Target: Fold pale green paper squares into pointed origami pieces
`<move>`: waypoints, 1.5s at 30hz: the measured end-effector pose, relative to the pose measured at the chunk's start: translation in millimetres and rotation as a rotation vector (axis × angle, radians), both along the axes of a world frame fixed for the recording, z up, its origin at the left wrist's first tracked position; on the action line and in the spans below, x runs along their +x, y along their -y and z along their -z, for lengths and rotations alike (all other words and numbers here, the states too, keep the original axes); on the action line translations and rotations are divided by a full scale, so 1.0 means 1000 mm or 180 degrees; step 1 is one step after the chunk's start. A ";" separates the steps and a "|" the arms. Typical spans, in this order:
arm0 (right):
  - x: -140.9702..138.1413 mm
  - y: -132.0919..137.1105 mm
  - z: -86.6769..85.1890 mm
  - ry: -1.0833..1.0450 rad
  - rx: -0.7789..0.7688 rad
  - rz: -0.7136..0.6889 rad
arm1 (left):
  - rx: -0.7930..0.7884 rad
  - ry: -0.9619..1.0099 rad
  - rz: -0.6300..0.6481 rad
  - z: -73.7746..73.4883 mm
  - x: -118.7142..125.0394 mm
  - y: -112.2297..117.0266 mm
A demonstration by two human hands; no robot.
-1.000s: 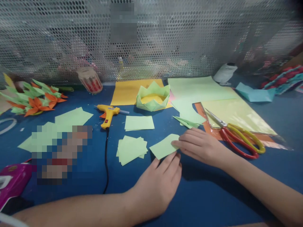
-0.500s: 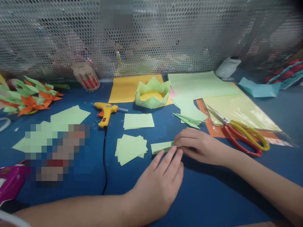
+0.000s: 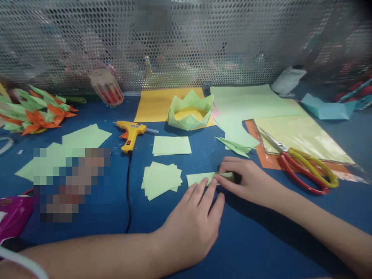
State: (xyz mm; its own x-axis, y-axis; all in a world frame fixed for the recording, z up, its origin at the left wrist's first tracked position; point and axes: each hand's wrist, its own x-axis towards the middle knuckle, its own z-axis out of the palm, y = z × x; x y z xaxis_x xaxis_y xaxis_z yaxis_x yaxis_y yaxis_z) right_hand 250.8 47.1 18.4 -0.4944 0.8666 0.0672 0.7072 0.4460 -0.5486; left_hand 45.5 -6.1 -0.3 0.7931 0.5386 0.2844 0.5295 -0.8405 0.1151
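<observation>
At lower centre, your left hand [image 3: 194, 220] presses with outstretched fingers; your right hand [image 3: 248, 179] pinches. Both meet the folded green slip [image 3: 198, 178], just below mid-frame. You're apparently folding it; the next move likely calls for an even, firm crease.

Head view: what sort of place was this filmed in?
Probably a papercraft worktable, judging by the yellow glue gun, the large scissors, and the folded green paper at the right hand.

Bare left hand [image 3: 195, 221], bare right hand [image 3: 247, 179], uncovered forearms [image 3: 95, 252], slim fingers [image 3: 208, 194]
</observation>
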 end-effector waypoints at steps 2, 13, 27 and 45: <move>-0.001 0.000 0.000 0.0028 -0.0062 0.0070 | -0.0026 -0.0006 -0.0097 0.000 0.001 0.001; -0.003 0.006 0.004 0.0079 -0.0109 0.0520 | -0.0088 -0.0223 -0.0263 0.003 0.002 0.000; -0.003 0.010 0.011 0.0294 0.0026 0.0729 | -0.0017 -0.0201 -0.0336 0.002 0.003 -0.002; 0.008 0.010 0.010 0.0476 -0.0160 0.0586 | -0.0029 -0.0597 -0.0043 -0.021 0.003 -0.016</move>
State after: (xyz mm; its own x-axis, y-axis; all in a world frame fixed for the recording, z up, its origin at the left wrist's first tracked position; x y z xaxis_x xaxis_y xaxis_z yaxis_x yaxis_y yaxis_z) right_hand 258.9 36.6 8.9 -0.3290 0.9435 -0.0405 0.8491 0.2768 -0.4500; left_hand 48.6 9.9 20.8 0.8244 0.5515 0.1273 0.5537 -0.8325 0.0209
